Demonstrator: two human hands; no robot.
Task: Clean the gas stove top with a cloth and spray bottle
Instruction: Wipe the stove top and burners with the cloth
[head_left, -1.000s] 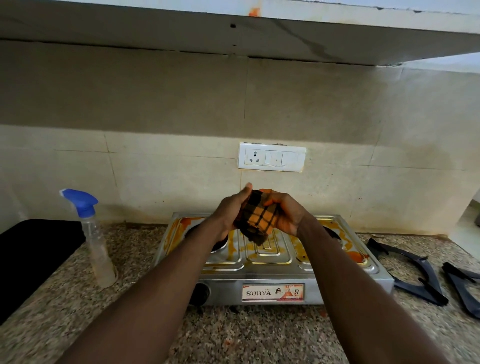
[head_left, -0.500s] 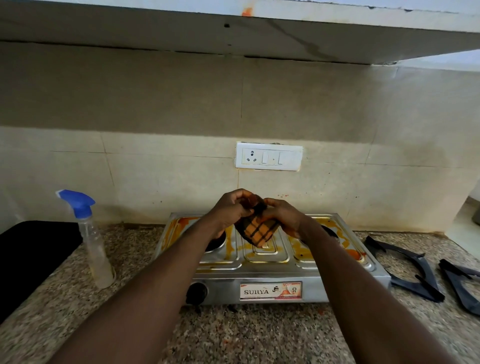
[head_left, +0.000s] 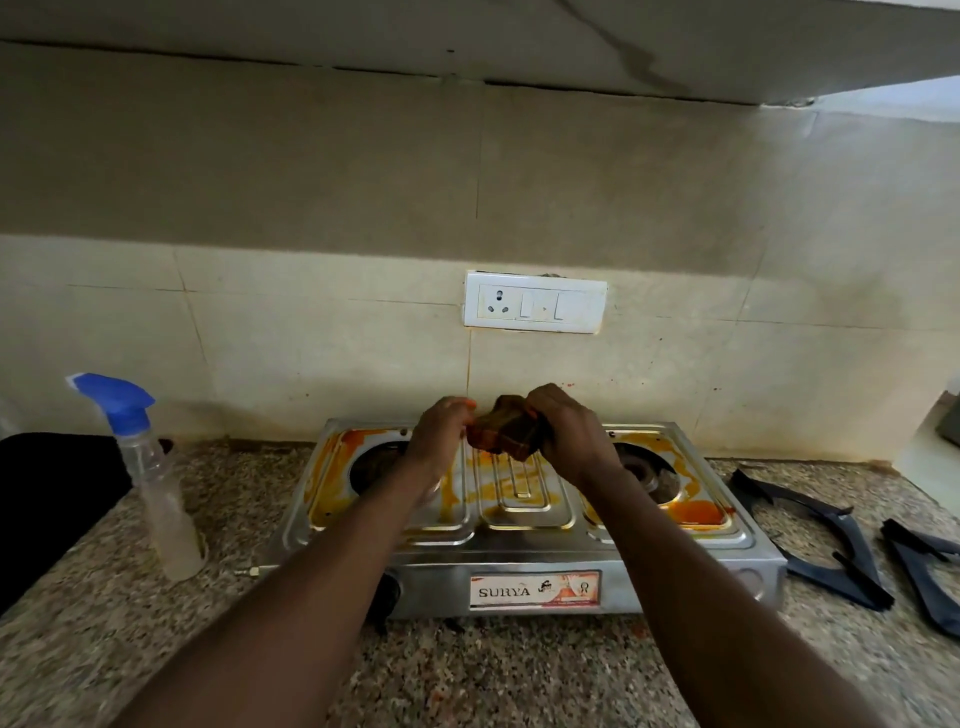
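Speckled granite counter (head_left: 519, 675): bunched brown-orange cloth (head_left: 506, 436) held in both my hands, above the stove.
Nearest, the steel two-burner gas stove (head_left: 675, 577) has orange smears across its top. A clear plastic spray bottle w/ blue trigger (head_left: 156, 488) stands apart at left, black pan supports (head_left: 826, 540) at right. My right hand (head_left: 569, 441) clenches the cloth and my left hand (head_left: 439, 439) pinches its edge. It looks light, soft & limp, prob. damp, so I'd grip the thick of the wad, not a corner. White switch plate (head_left: 535, 302) on the far wall.
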